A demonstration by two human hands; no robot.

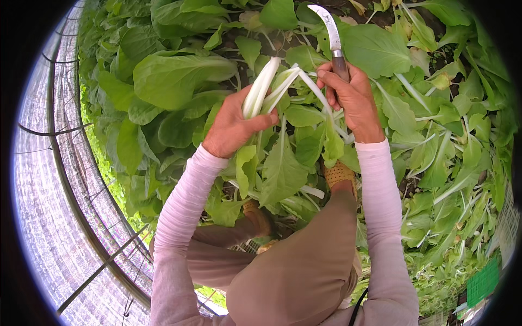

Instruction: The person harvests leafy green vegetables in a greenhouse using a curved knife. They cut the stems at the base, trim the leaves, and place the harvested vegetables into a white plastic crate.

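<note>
My left hand (244,122) grips a leafy green plant by its white stalks (261,87), with the cut base pointing up and away from me. Green leaves (283,173) of it hang below the hand. In my right hand (352,98) is a curved harvesting knife (329,30), held by its dark handle with the hooked blade upward. A bent white leaf stalk (314,87) spans the gap between the two hands; whether the right fingers touch it, I cannot tell.
Dense standing leafy greens (171,81) fill the left and far side. Loose leaves and stalks (428,150) litter the ground at right. My yellow dotted shoe (340,177) is among leaves. Netting on a curved frame (53,163) rises at left; a green crate (483,281) stands lower right.
</note>
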